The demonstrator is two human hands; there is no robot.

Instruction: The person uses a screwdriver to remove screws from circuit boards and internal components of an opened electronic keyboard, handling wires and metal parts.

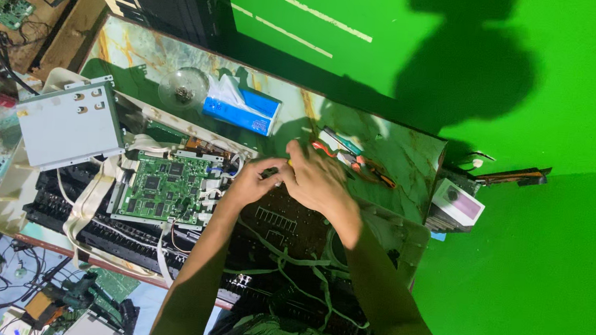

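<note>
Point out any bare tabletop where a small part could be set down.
Bare marble table shows between the tissue box and the pliers, and beyond the pliers toward the table's far corner. The opened keyboard chassis, circuit board and cables under both hands are crowded.

Both hands are held close together over an opened keyboard on the table. The left hand and right hand are closed on a small, partly hidden tool beside a green circuit board.
</note>
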